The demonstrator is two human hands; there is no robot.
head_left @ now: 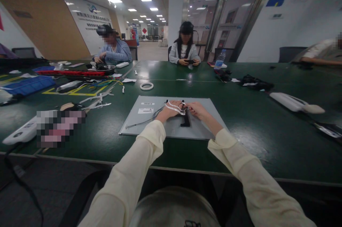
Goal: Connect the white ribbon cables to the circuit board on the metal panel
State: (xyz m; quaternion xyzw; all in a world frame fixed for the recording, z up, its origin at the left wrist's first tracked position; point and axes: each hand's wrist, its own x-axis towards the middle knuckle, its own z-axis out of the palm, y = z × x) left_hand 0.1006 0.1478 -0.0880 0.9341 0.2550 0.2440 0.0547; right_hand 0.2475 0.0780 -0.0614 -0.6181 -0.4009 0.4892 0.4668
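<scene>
A flat grey panel lies on the green table, with white labels near its upper left. On its middle rests a black bracket-shaped part. My left hand is over the upper end of this part, with a thin white strip across it; its fingertips are too small to make out. My right hand is pinched at the part's upper right, on something too small to name. Grey cables run from beside my left hand to the panel's left edge.
A roll of white tape stands beyond the panel. At left are a blue tray, white scraps and a white device. Another white device lies at right. Across the table sit a person and another person.
</scene>
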